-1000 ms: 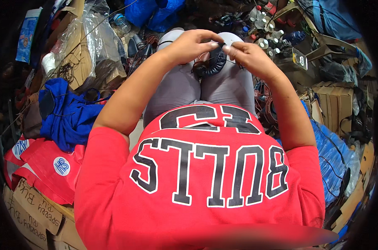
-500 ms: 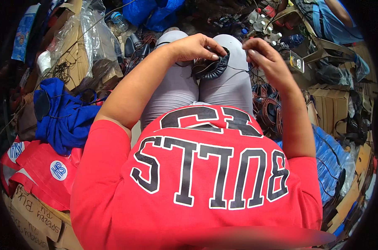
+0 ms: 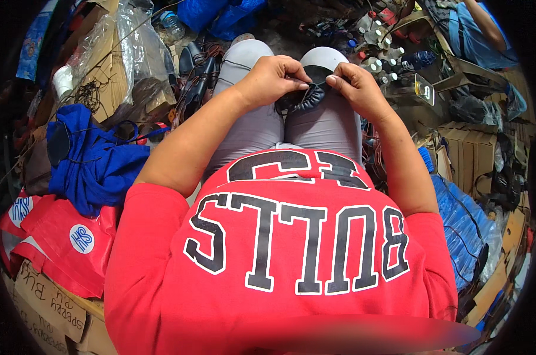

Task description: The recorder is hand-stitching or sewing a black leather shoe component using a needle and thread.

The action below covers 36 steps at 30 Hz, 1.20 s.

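The left hand (image 3: pixel 275 79), pinching the black pleated piece (image 3: pixel 310 100), should steady its edge, while the right hand (image 3: pixel 360 90), curled at its right (whether gripping, I cannot tell), should work evenly.

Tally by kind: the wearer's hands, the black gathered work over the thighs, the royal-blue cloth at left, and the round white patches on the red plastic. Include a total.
Hands: 2 (left hand, right hand)
Black leather-like gathered piece: 1
Royal-blue cloth: 1
Round white patches on the red plastic: 2
Total: 6
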Tool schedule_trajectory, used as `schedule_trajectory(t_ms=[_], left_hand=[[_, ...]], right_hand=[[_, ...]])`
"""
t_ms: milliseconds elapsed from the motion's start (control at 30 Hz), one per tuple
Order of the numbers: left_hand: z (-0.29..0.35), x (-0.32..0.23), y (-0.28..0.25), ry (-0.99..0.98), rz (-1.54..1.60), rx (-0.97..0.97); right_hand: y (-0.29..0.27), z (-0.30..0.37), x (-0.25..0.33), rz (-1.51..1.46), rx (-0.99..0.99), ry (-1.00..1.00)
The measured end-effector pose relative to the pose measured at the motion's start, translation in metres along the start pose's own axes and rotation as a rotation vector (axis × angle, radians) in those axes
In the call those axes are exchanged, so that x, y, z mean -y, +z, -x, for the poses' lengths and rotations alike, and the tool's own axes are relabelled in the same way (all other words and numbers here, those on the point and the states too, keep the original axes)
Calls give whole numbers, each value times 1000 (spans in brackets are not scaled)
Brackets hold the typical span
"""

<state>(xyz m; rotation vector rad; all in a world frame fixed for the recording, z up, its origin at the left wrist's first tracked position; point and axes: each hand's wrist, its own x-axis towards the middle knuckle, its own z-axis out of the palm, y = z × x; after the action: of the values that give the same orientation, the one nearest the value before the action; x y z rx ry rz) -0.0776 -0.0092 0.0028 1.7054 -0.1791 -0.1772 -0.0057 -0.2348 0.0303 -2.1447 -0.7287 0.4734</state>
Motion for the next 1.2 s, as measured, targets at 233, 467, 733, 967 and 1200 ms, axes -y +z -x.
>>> schedule_trajectory(t_ms=[233,467,733,967,1200], left_hand=[[12,0,12,128,-98,-167],[20,-4,14,136,-238,-174],[20,5,22,234,-266,-253],[21,3,22,228,-262,-264],[22,0,22,220,-267,-264]], right_hand=[[3,3,-7,-163,-23,-15],[3,42,10,-172,-231,-45],[14,57,31,8,-250,-29],[18,51,31,11,-264,-35],[22,50,28,-9,-254,9]])
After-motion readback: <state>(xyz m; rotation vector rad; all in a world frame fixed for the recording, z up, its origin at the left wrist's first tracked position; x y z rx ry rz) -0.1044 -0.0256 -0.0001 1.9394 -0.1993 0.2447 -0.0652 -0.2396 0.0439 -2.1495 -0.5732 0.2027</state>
